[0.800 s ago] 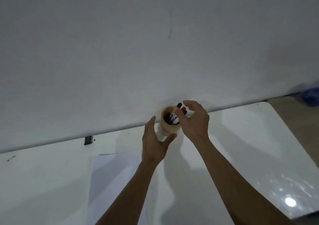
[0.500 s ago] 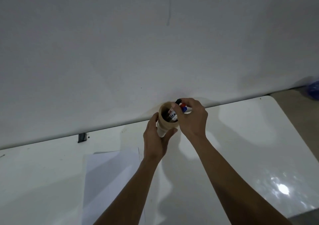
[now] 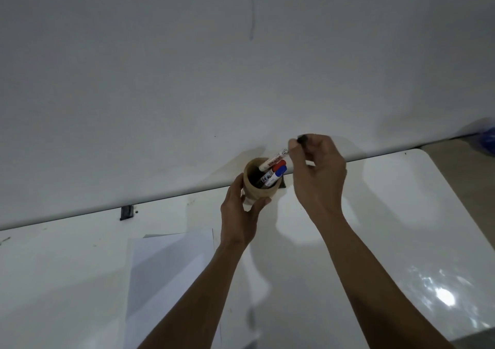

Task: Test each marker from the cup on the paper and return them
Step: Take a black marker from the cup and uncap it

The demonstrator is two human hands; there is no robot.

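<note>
Your right hand (image 3: 317,172) pinches the black cap end of a white marker (image 3: 273,160) between thumb and forefinger, the other fingers curled loosely behind. The marker's long axis slants: its capped end is up and to the right in your fingers, and its lower end hangs down and to the left, just at the rim of the cup (image 3: 258,185), barely inside the mouth if at all. So to clear the cup you would draw along that slant, up and to the right, before swinging away.

Your left hand (image 3: 242,215) wraps the near-left side of the cup, thumb on one side and fingers on the other, keeping it tilted with its mouth toward you. The red marker (image 3: 278,164) and the blue marker (image 3: 280,171) lie in the cup, their caps leaning on the right rim just beneath the white one, close enough that a sideways pull might drag them.

The paper (image 3: 171,273) lies on the table (image 3: 401,201) nearer to you and to the left of the cup, well apart from the marker. The right hand holds the marker, so it must cross in front of the left arm to reach the sheet.
</note>
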